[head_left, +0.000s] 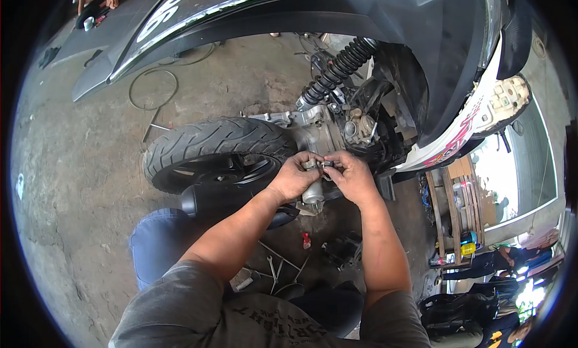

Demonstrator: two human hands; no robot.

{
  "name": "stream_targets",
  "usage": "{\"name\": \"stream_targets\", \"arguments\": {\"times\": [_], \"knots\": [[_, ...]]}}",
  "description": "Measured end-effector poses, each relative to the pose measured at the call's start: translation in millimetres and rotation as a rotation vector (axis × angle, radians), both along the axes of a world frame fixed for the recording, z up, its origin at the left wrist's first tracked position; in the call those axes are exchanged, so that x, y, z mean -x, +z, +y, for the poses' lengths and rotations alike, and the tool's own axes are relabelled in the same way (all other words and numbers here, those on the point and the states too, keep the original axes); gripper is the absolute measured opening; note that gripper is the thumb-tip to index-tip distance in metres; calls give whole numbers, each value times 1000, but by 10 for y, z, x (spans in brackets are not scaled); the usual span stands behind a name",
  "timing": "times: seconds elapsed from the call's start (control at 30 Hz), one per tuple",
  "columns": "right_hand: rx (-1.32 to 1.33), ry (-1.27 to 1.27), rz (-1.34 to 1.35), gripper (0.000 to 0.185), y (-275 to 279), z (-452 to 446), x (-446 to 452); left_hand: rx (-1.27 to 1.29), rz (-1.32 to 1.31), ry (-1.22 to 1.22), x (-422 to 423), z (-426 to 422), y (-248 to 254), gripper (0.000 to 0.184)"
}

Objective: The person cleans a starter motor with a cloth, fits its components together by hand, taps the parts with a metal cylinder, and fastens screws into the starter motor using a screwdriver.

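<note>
the left hand (294, 180) clasps a metal cylinder (312, 192), lengthwise toward the body; the right hand (355, 182) pinches a dark piece (328, 164) alongside.

The left hand (296, 178) holds a metal cylindrical part (312, 191); the right hand (350, 178) pinches a small dark piece (329, 164) against its top. Just beyond lies the scooter's engine (322, 131), with the rear tire (220, 143) to the left and a coil spring (338, 71) farther away. Wrenches (274, 273) and a red item (306, 240) lie on the floor (78, 185), nearer.
</note>
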State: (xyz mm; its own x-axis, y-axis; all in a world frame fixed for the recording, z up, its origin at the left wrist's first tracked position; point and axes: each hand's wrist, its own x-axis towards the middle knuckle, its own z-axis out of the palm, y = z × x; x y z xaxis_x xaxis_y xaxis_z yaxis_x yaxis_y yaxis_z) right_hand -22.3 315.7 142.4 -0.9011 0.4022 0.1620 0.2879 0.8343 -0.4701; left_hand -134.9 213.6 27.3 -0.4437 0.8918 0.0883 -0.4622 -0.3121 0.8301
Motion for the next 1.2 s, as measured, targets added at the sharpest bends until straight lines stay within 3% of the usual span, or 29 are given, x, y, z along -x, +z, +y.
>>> {"name": "stream_targets", "arguments": {"times": [0.5, 0.67, 1.0, 1.2], "knots": [[101, -62, -34, 24, 31, -3, -41, 46, 125, 62, -2, 7, -19, 23], [56, -72, -63, 24, 72, -39, -40, -16, -29, 52, -47, -2, 28, 23], [211, -24, 86, 22, -71, 67, -63, -12, 125, 203, -123, 65, -57, 23], [190, -9, -1, 23, 9, 96, -59, -23, -110, 71, -149, 73, -82, 24]]}}
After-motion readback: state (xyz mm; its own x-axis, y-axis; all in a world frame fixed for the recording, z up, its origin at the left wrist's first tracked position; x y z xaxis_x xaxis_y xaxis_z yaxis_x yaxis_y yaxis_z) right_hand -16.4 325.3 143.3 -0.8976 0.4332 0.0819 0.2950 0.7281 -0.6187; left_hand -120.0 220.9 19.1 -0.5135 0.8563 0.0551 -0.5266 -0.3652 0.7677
